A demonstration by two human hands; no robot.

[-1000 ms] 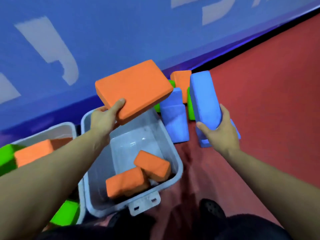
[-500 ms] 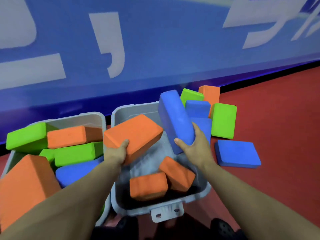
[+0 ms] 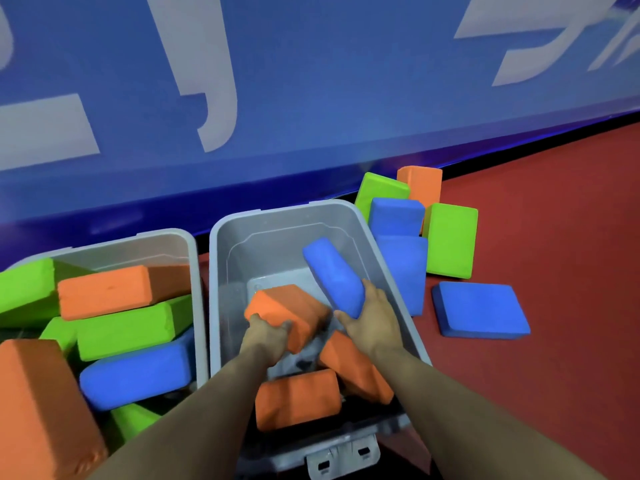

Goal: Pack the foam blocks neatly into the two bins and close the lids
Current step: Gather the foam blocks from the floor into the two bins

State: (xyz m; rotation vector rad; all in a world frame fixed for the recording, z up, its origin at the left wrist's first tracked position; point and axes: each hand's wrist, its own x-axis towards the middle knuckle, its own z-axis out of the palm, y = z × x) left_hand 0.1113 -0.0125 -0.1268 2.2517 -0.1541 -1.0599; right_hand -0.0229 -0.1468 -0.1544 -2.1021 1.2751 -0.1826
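Left hand point(image 3: 265, 336) grips an orange block point(image 3: 289, 308) at its near end, fingers curled over the edge; block sits tilted, low inside the right bin point(image 3: 221, 271). Right hand point(image 3: 372, 322) holds a blue block point(image 3: 332, 275) by its near end, thumb on one face, fingers wrapped behind; block angles up toward the bin's far right wall. Both forearms reach in over the bin's near rim, side by side. Two more orange blocks point(image 3: 298, 398) lie under the hands at the bin's near end. Left of this bin: second bin point(image 3: 166, 240), heaped with green, orange and blue blocks. Right of it, on the red floor point(image 3: 554, 375): loose blocks, one flat blue block point(image 3: 481, 311) nearest.
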